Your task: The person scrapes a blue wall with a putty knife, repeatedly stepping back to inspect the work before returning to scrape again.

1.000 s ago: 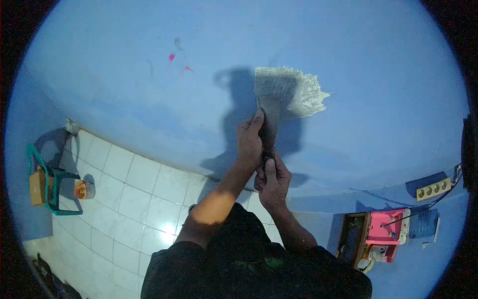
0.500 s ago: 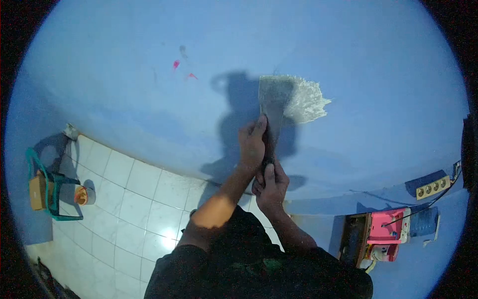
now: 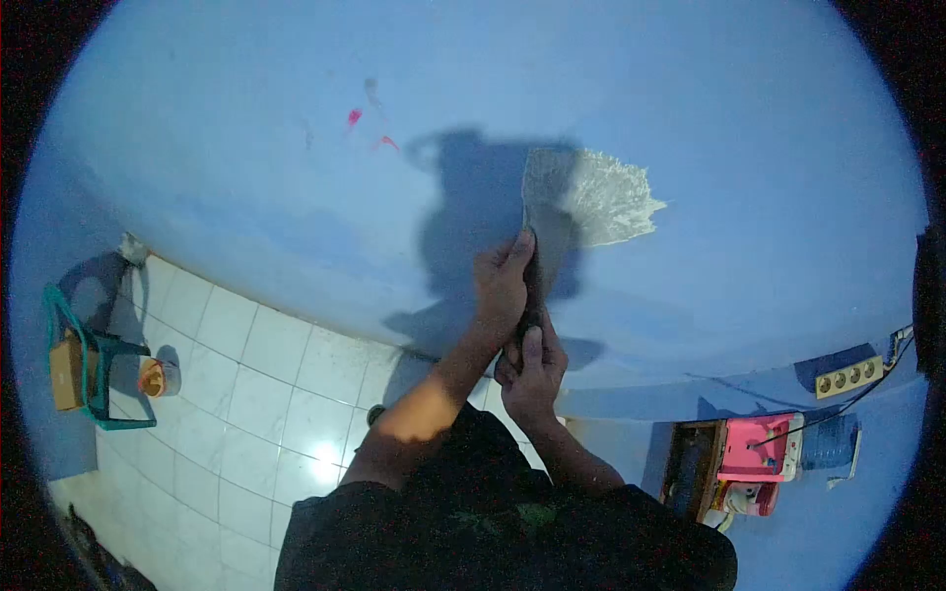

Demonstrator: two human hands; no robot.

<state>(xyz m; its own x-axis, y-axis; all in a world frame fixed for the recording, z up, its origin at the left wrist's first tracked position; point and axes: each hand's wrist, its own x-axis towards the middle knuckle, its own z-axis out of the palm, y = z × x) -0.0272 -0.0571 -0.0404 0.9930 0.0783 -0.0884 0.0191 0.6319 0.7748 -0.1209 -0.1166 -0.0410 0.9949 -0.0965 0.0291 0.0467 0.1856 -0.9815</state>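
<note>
A scraper with a broad flat blade [image 3: 554, 229] lies against the blue wall [image 3: 246, 148], over the lower left part of a pale, rough-edged bare patch [image 3: 613, 200]. My left hand [image 3: 505, 284] wraps round the upper handle, its thumb pointing up near the blade. Lower down, my right hand [image 3: 532, 372] grips the handle's end, thumb on top. Most of the dark handle is hidden by my fingers. Shadows of my hands and the tool fall across the wall and part of the patch.
Pink and grey marks [image 3: 355, 118] show on the wall. On the white tiled floor [image 3: 246, 394] at left are a green stool [image 3: 123, 424], a cardboard box [image 3: 67, 374] and a small tub [image 3: 156, 377]. A power strip [image 3: 847, 377] and pink container [image 3: 759, 448] are at right.
The view has shifted slightly, so the wall patch appears farther right. The scraper blade sits slightly lower and farther left relative to the patch. Both hands keep their grip.
</note>
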